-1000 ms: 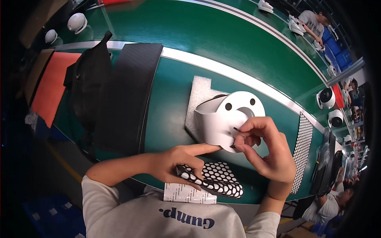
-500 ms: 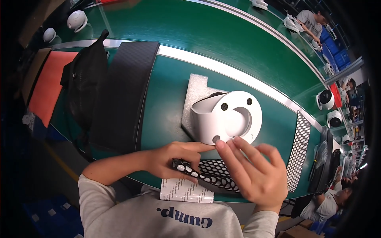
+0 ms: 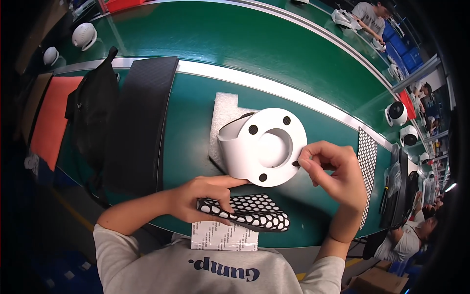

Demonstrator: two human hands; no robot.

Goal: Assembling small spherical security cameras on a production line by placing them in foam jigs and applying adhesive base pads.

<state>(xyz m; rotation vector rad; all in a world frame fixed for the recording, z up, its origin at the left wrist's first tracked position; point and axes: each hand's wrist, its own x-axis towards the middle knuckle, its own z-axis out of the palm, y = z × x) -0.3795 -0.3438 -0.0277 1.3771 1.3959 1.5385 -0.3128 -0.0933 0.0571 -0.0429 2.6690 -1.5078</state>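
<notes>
The right hand [image 3: 333, 171], its grip pinched narrow on a small black pad [image 3: 295, 163], sits at the right rim of the white round base [image 3: 267, 147], which the left hand [image 3: 208, 193] steadies on the green worktop [image 3: 196, 127].

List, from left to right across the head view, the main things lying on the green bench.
Orange mat → black bag → black textured mat → white round housing → perforated black sheet → white domed units.

Noted on green bench [image 3: 205, 44]: black textured mat [image 3: 139, 117], black bag [image 3: 93, 115], orange sheet [image 3: 51, 117], white foam pad [image 3: 225, 110], perforated black sheet [image 3: 368, 157]; 2 white domed housings [image 3: 84, 35] far left.
</notes>
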